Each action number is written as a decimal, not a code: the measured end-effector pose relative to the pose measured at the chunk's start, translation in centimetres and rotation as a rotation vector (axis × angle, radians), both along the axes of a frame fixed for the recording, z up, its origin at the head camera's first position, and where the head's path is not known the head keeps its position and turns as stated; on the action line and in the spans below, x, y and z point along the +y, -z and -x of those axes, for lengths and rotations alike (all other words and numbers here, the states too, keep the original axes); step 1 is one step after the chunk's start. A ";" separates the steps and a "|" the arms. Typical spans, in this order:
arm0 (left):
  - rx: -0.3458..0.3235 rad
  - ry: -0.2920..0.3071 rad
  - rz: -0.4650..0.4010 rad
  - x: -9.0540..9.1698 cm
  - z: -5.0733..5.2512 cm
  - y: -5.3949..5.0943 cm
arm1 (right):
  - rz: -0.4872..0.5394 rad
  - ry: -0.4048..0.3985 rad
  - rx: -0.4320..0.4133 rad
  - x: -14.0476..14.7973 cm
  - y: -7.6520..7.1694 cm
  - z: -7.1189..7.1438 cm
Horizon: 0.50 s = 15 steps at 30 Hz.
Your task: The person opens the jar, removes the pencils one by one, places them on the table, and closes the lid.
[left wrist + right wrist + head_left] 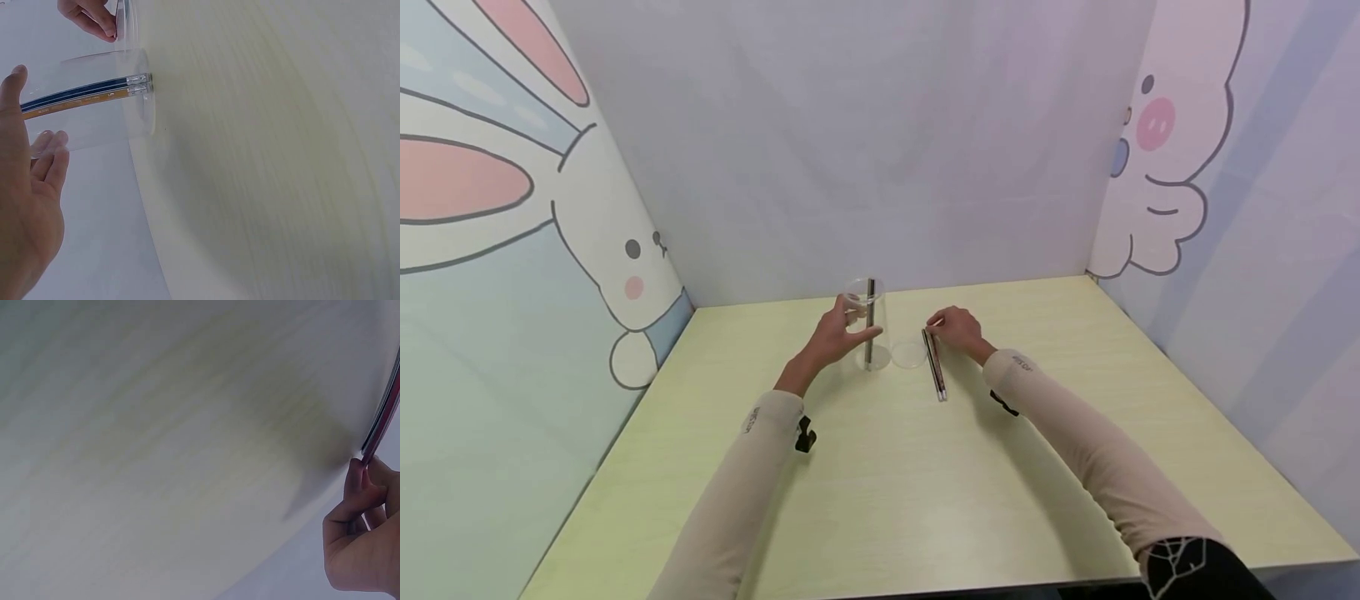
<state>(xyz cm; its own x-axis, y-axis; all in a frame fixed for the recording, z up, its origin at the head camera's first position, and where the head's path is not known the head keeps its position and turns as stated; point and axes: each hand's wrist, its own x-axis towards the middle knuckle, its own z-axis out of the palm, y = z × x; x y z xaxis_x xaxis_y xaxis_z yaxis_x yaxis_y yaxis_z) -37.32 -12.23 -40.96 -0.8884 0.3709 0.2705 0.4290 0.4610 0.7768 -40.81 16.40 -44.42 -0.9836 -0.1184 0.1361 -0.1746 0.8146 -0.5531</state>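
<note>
The pale, faintly grained worktop reaches well left, right and near; everything stands toward its far edge. The left hand curls its fingers round an upright, clear, smooth cup and the right hand pinches a slim pencil, another alongside. Between them lies a clear disc; two pencils stand inside the cup.

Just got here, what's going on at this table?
A person's left hand holds an upright clear plastic cylinder with a dark blue pencil and an orange pencil inside. Their right hand pinches one end of a dark red pencil, alongside a black pencil; both are outside the cylinder. A clear round disc lies on the pale wooden table between.
</note>
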 end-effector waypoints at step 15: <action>-0.013 0.001 -0.011 0.2 0.0 0.1 | -0.033 -0.009 0.033 -0.3 0.9 0.3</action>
<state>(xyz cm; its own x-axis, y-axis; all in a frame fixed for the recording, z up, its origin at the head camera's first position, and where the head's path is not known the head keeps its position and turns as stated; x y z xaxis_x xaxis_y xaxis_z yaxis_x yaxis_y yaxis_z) -37.33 -12.07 -41.01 -0.8916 0.3684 0.2633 0.4193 0.4519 0.7874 -41.10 16.09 -45.32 -0.9775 -0.1324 0.1640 -0.1997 0.8307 -0.5197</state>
